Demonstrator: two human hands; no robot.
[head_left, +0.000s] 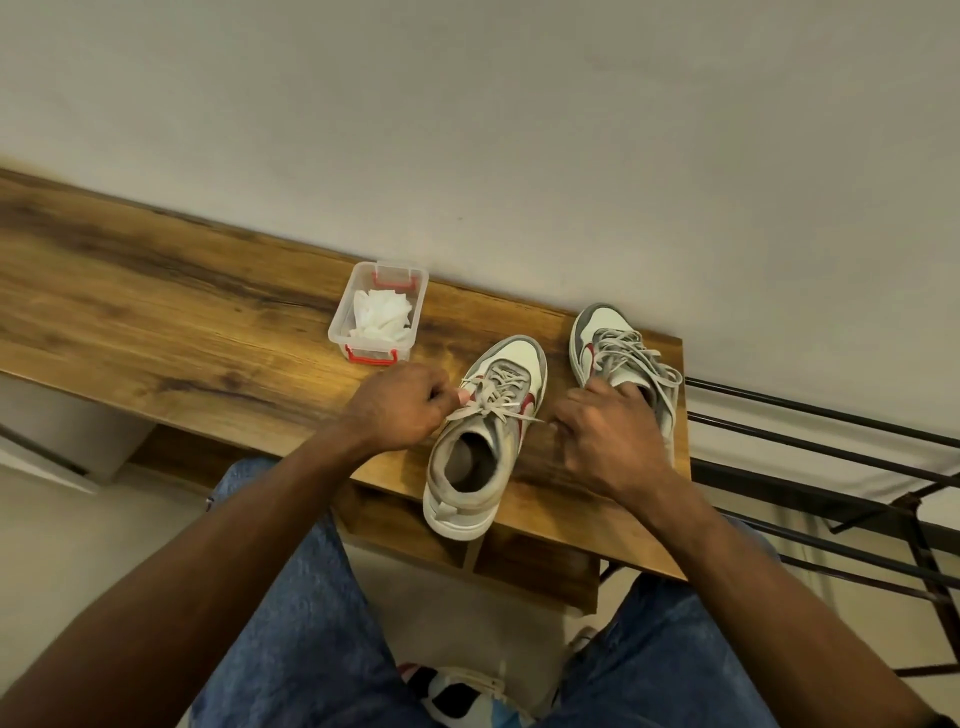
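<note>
L hand (400, 405) clenched, thumb & finger pinching a lace (498, 408) of the left shoe (488, 483), which sits on the wooden bench (182, 322), toe twd the wall, heel just over the front edge. R hand (602, 436) grasps the right shoe (608, 332) at its opening, fingers hooked in; that shoe's just beside the 1st, at the bench's right end. Beyond L hand: clear plastic box (337, 318) w/ white tissue (382, 312) inside. Metal rack (831, 467) off to the right
</note>
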